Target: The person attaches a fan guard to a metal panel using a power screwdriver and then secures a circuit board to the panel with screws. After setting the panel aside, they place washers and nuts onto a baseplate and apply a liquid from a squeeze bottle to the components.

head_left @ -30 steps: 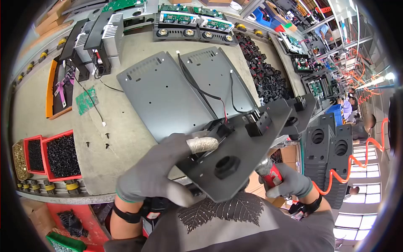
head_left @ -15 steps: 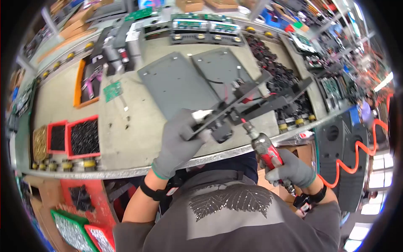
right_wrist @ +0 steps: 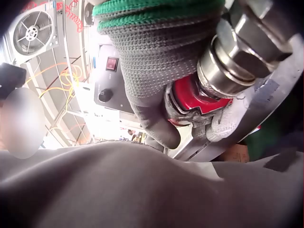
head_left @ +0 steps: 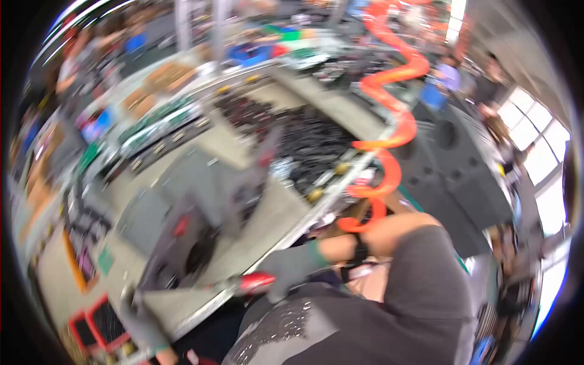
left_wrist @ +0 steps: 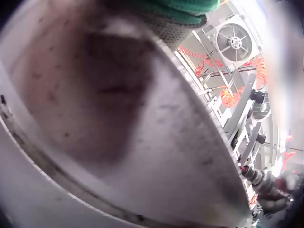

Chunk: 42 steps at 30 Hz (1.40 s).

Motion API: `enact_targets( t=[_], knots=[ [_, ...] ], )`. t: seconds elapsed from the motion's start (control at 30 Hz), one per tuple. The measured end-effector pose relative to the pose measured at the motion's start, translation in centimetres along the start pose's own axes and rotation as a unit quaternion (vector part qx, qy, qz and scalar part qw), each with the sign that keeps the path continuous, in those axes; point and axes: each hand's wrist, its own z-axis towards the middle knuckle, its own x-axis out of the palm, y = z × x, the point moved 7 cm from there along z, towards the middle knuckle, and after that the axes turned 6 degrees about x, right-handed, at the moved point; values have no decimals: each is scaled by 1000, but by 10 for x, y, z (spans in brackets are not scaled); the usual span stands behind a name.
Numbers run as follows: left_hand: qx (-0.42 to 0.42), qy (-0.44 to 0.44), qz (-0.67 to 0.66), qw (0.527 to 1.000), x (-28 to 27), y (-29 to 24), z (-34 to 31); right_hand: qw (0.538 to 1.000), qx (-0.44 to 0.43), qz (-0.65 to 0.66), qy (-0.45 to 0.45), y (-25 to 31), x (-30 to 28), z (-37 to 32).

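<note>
In the blurred head view, my left gloved hand [head_left: 143,321] grips the lower end of a dark panel [head_left: 159,263] with black parts on it. A second dark panel [head_left: 250,182] stands tilted to its right. My right gloved hand [head_left: 288,269] holds a red tool [head_left: 257,281], its tip pointing left toward the first panel; contact cannot be made out. The right wrist view shows my right glove [right_wrist: 159,71] wrapped round the red tool body [right_wrist: 190,97]. Only the green cuff [left_wrist: 185,5] and some glove knit show in the left wrist view; the fingers are hidden.
Flat grey plates [head_left: 146,213] lie on the bench, with a row of circuit-board units [head_left: 161,131] behind. Black parts [head_left: 316,143] fill a bay near the bench edge. Red bins [head_left: 106,322] sit at lower left. An orange coiled hose [head_left: 395,121] hangs at right.
The head view has swung round, shifting the bench left. The held panel has tilted more upright, and the red tool has turned from pointing up-left to nearly level, toward the panel.
</note>
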Motion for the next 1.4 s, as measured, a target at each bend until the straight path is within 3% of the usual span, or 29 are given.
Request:
enact_targets(
  t=[0.07, 0.1, 0.2, 0.27, 0.3, 0.37, 0.4, 0.43, 0.53, 0.57, 0.6, 0.63, 0.67, 0.7, 0.83, 0.93, 0.97, 1.03, 1.17, 1.23, 1.4],
  knots=[
    [-11, 65, -22, 998, 4, 4, 9, 999, 34, -23, 28, 18, 1, 4],
    [-15, 93, 85, 992, -15, -82, 3, 997, 25, -49, 48, 22, 6, 12],
    [33, 25, 44, 998, -22, -79, -5, 996, 0, -79, 50, 34, 14, 25],
    [-6, -19, -145, 989, -24, -56, -10, 994, -34, -95, 33, 43, 20, 33],
    [-5, -21, -145, 989, -27, -66, -14, 992, -62, -109, 18, 48, 22, 35],
    [-188, 11, -387, 903, -20, -84, -37, 994, -57, -93, 29, 49, 31, 42],
    [-194, 36, -434, 879, -18, -95, -43, 995, -60, -78, 36, 48, 35, 48],
    [-151, 51, -360, 919, -22, -106, -46, 995, -63, -63, 43, 47, 39, 54],
    [-135, 69, -328, 932, -18, -92, -54, 995, -74, -52, 44, 42, 46, 67],
    [-2, 74, -208, 975, -21, -95, -50, 995, -75, -53, 44, 43, 47, 67],
    [131, 77, -82, 985, -23, -111, -49, 995, -71, -65, 40, 43, 46, 66],
    [132, 76, -82, 985, -22, -111, -50, 994, -68, -77, 35, 44, 45, 64],
    [-30, 68, -254, 964, -16, -93, -51, 994, -67, -78, 33, 44, 44, 62],
    [-191, 57, -410, 890, -5, -79, -57, 994, -67, -82, 32, 44, 44, 60],
    [-188, 105, -436, 874, 0, -87, -56, 995, -60, -78, 32, 45, 43, 49],
    [19, 135, -266, 954, -10, -106, -53, 994, -59, -80, 36, 38, 48, 54],
    [20, 135, -264, 955, -11, -107, -53, 994, -61, -79, 35, 37, 49, 55],
    [-155, 100, -413, 892, -7, -89, -59, 997, -42, -35, 48, 37, 50, 51],
    [-170, 85, -415, 890, -10, -88, -62, 997, -46, -37, 43, 42, 49, 44],
    [69, 82, -217, 970, -20, -103, -57, 998, -41, -35, 39, 42, 49, 44],
    [127, 51, -138, 981, -24, -114, -57, 997, -48, -40, 39, 42, 51, 48]
  ],
)
